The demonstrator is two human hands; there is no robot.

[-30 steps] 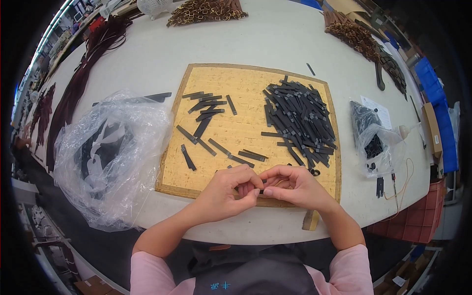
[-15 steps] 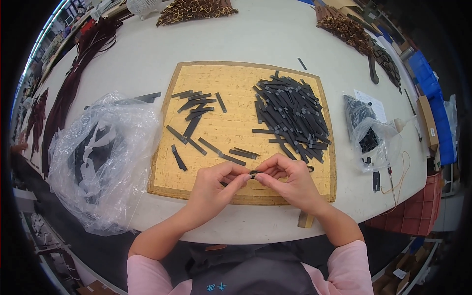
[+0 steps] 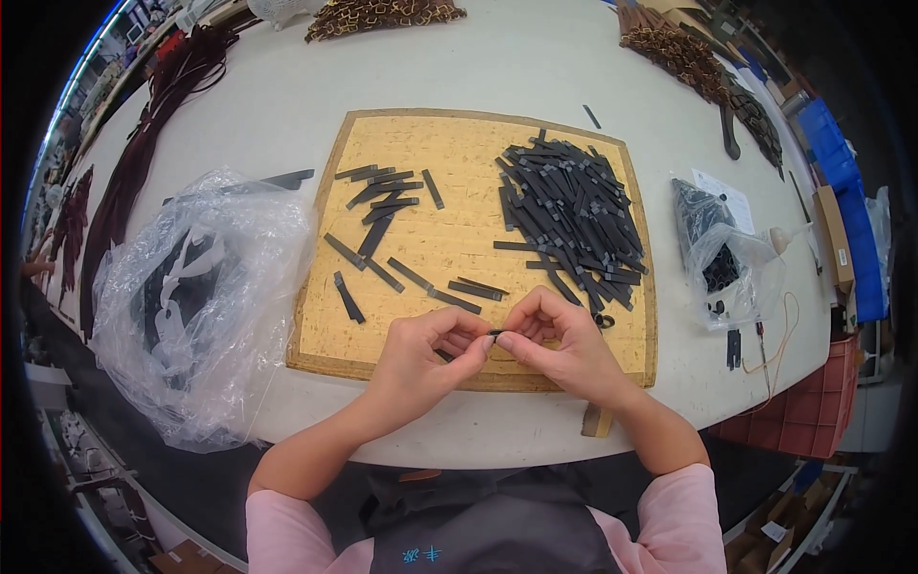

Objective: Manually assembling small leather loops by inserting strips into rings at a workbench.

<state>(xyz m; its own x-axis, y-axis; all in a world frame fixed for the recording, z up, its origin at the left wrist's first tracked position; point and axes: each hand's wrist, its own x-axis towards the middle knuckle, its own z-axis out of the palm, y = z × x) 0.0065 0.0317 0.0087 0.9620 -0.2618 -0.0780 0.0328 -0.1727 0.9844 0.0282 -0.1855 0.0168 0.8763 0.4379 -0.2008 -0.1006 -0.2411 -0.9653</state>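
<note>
My left hand (image 3: 428,356) and my right hand (image 3: 562,346) meet over the near edge of a yellow board (image 3: 459,143). Thumbs and fingertips of both pinch one small black strip (image 3: 495,333); most of it is hidden by the fingers. Another dark strip end (image 3: 444,355) shows by my left palm. Just beyond the hands lie loose black strips (image 3: 454,300) with grey ends. A dense heap of such strips (image 3: 572,215) covers the board's right side, and several more (image 3: 387,196) are scattered at its left. A small black ring (image 3: 604,321) rests beside my right hand.
A clear plastic bag (image 3: 201,316) with dark contents stands left of the board. To the right lies a smaller bag of black parts (image 3: 706,239), near an orange cord (image 3: 792,335). Bundles of brown straps (image 3: 382,17) sit at the far edge, and dark red straps (image 3: 143,143) at far left.
The pinched black strip looked curved before and now shows as a thinner, flatter line. Both hands keep their pinch in nearly the same place. The whole view has shifted slightly.
</note>
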